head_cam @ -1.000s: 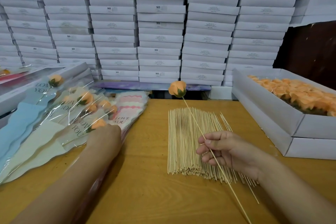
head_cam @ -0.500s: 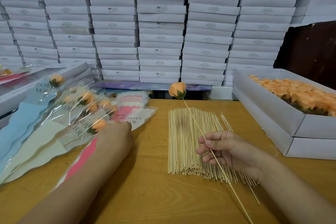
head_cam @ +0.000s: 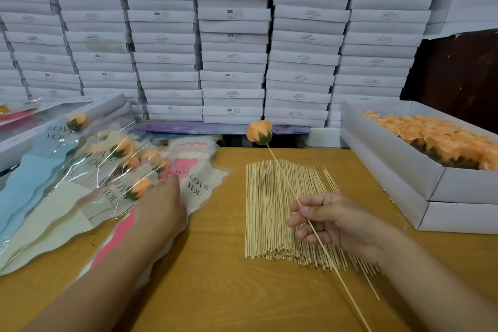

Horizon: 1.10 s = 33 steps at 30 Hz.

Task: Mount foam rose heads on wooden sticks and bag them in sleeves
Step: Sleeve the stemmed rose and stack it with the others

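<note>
Rose head (head_cam: 259, 132) sits mounted above the desk's (head_cam: 215, 291) far edge, its stick (head_cam: 293, 194) pinched in my right hand (head_cam: 331, 226); left hand (head_cam: 159, 210), flat, should peel one sleeve (head_cam: 200, 186) singly.

We see a peach rose (head_cam: 259, 131) with a green base on a pale stick (head_cam: 285, 183), above a heap of the same pale sticks (head_cam: 269, 210). The worktop (head_cam: 215, 277) is honey-yellow with wood grain. The sleeves (head_cam: 198, 186) are clear with pink, cream and light blue panels and black "LOVE YOU" lettering. The boxes (head_cam: 231, 62) are white; one box (head_cam: 390, 170) holds peach roses (head_cam: 436, 137).
</note>
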### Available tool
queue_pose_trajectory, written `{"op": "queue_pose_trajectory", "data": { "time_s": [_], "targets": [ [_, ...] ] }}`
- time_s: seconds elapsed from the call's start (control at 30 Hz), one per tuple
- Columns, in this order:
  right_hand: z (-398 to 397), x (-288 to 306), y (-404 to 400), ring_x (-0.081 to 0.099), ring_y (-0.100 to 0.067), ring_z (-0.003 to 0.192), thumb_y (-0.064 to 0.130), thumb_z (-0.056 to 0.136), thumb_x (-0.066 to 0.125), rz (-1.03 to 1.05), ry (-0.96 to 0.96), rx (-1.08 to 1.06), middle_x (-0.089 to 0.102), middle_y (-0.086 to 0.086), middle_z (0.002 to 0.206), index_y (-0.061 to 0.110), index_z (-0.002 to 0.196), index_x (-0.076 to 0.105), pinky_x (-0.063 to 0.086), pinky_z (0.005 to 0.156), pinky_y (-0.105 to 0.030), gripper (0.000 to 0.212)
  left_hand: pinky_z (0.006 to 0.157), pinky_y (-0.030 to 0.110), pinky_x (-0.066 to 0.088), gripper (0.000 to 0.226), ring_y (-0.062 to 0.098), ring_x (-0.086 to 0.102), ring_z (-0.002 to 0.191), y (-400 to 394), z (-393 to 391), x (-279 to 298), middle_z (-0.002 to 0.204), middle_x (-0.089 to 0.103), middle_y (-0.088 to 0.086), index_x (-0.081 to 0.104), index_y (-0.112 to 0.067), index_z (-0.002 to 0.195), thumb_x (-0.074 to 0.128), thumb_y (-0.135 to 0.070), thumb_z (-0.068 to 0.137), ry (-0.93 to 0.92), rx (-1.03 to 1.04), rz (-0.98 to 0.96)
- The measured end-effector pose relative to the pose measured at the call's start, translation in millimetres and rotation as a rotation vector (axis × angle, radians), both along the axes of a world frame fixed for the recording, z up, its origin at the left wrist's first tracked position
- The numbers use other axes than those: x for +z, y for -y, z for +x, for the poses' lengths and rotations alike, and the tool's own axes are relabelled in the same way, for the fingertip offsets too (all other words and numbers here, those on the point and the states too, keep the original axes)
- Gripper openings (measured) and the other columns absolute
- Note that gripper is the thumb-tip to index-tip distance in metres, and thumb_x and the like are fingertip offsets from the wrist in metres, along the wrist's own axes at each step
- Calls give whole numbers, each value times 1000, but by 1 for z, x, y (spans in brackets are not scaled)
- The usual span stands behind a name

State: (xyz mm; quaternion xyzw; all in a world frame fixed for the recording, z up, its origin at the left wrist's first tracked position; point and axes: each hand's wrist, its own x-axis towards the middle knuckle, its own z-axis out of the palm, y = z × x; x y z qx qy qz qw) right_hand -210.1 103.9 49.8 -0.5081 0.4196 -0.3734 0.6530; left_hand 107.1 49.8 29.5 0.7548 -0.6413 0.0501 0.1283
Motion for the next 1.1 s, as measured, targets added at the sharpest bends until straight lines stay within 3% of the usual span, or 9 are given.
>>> {"op": "queue_pose_trajectory", "data": {
  "time_s": [0.13,0.23,0.33,0.5,0.63,0.7,0.77,0.93,1.1],
  "targets": [
    [0,0,0,73,-21,72,11,79,69,6,9,-5,74,-21,99,-2,110,65,58,56,-23,35,75,36,46,53,30,62,93,2,-1,6,107,68,16,49,-12,141,59,-6,90,-382,-54,-56],
    [0,0,0,73,-22,76,11,79,69,16,18,-14,74,-20,104,-2,109,66,58,58,-23,33,63,32,48,8,22,59,73,-3,-8,15,80,66,6,68,-16,91,63,-10,90,-628,-86,-55],
    [2,-1,-1,74,-24,86,11,80,68,13,38,-25,73,-15,113,0,109,69,59,59,-22,31,39,20,41,22,11,58,44,-11,-20,25,56,66,-2,67,-12,74,61,-9,95,-979,-117,46],
    [4,-3,0,72,-28,104,11,79,70,45,97,-81,73,-15,114,-1,114,67,59,59,-22,37,53,33,59,14,28,73,65,-34,-51,32,88,76,20,65,-7,101,57,4,96,-1395,-242,298],
    [5,-3,0,74,-24,93,8,77,70,65,166,-124,73,-15,112,3,102,75,59,55,-22,26,53,34,59,22,28,75,75,-51,-79,22,96,77,16,63,-11,117,59,-3,97,-1438,-305,435],
    [4,-3,1,75,-19,82,8,78,70,42,168,-174,75,-14,109,6,93,79,58,53,-21,18,67,40,63,24,32,75,83,-56,-88,16,99,77,16,63,-12,119,60,-3,97,-1449,-333,504],
    [3,-4,4,75,-23,87,4,85,67,28,170,-265,74,-16,110,3,93,78,58,53,-23,13,79,45,61,27,34,75,91,-59,-93,11,101,77,16,64,-12,119,63,-2,94,-1425,-335,568],
    [-2,-6,7,71,-30,90,-2,91,63,30,106,-333,70,-22,114,-3,101,73,58,51,-25,14,64,28,59,31,21,75,78,-59,-96,9,99,77,12,64,-10,118,72,-4,88,-1367,-343,674],
    [9,-7,0,71,-22,75,2,87,68,36,38,-166,74,-16,98,0,99,75,58,54,-25,14,64,29,58,37,23,76,89,-46,-99,18,101,78,11,66,-8,118,76,-26,87,-1471,-350,504]
  ]
}}
